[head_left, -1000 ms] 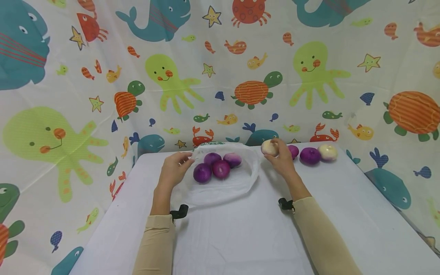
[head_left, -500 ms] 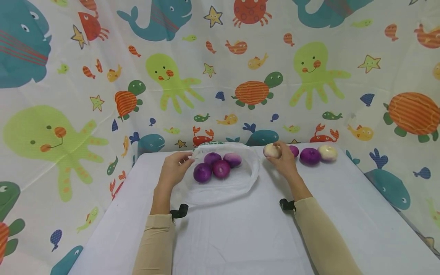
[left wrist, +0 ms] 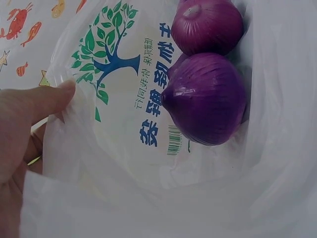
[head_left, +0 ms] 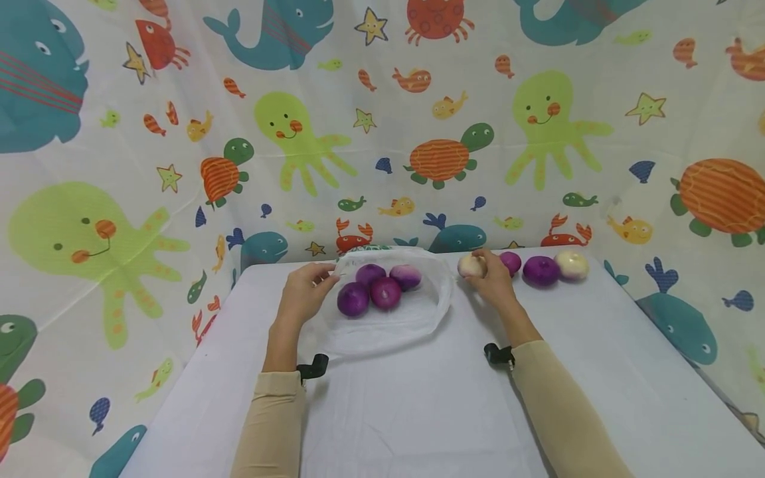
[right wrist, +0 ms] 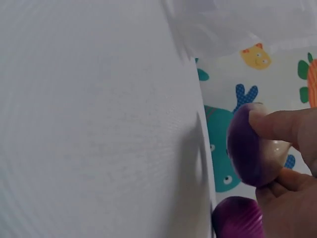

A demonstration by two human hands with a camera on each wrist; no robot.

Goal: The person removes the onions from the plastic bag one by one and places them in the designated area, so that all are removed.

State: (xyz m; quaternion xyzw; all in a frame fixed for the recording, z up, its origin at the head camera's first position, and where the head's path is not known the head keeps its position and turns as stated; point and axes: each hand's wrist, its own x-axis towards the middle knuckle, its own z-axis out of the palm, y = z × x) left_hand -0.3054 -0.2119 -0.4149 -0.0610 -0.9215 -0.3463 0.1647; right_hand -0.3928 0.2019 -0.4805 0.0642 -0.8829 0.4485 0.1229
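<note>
My left hand (head_left: pixel 301 292) pinches the left rim of a white plastic bag (head_left: pixel 358 342), thumb on the film in the left wrist view. Inside the spread bag lie red onions (head_left: pixel 385 293) and a pinkish-purple, pale-sided vegetable (head_left: pixel 406 277). Two of the onions (left wrist: pixel 208 99) show close up beside the bag's printed tree. At the far side of the table, right of the bag, my right hand (head_left: pixel 495 282) grips a turnip (head_left: pixel 471 266), cream on one side and purple on the other (right wrist: pixel 245 146). Whether it touches the table cannot be told.
Right of my right hand stand a purple vegetable (head_left: pixel 510 262), partly hidden, a dark purple onion (head_left: pixel 541 271) and a cream turnip (head_left: pixel 571 265). A sea-animal curtain (head_left: pixel 382 133) hangs behind the white table (head_left: pixel 418 411).
My right hand has lowered slightly and shifted a little right with the turnip. The left hand and the bag have stayed in place.
</note>
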